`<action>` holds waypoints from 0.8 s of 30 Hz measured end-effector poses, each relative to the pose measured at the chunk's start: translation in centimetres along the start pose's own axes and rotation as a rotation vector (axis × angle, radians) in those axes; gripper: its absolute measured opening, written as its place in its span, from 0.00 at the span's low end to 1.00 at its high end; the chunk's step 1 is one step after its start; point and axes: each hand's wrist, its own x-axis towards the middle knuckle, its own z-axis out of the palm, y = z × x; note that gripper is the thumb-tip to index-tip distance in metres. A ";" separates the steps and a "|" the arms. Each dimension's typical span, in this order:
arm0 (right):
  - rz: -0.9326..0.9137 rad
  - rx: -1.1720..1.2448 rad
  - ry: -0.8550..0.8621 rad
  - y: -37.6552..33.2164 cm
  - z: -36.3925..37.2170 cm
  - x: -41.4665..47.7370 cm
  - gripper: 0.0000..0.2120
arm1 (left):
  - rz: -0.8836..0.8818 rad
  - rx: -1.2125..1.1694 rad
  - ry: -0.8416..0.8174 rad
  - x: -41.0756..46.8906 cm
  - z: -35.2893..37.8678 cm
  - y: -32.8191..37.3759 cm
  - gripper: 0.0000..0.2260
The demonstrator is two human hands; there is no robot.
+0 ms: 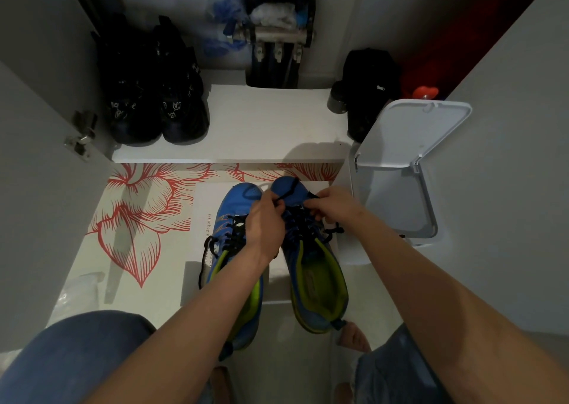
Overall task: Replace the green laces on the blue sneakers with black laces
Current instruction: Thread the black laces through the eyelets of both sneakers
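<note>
Black lace (284,195) pinched betw. both grips, over R sneaker (311,249).

Both bare forearms reach forward and converge. Left hand (265,225) back-up, fingers curled into a pinch at its far end. Right hand (334,204) just beside it, knuckles up, fingers bent under. Fingertips of both nearly meet
</note>
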 end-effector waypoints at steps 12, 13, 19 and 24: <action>0.051 0.120 -0.159 0.2 -1.3 -0.4 0.06 | -0.200 -0.420 -0.010 -0.5 -0.3 0.2 0.08; 0.013 0.064 -0.167 0.2 -1.4 -0.6 0.07 | -0.227 -0.465 -0.009 -0.5 -0.4 0.3 0.09; -0.107 0.054 -0.068 0.0 -1.0 -0.9 0.10 | -0.173 -0.374 0.046 -1.2 -0.7 0.2 0.09; -0.217 -0.050 -0.020 0.1 -0.4 -0.6 0.07 | -0.216 -0.341 0.006 -0.7 -0.5 0.5 0.10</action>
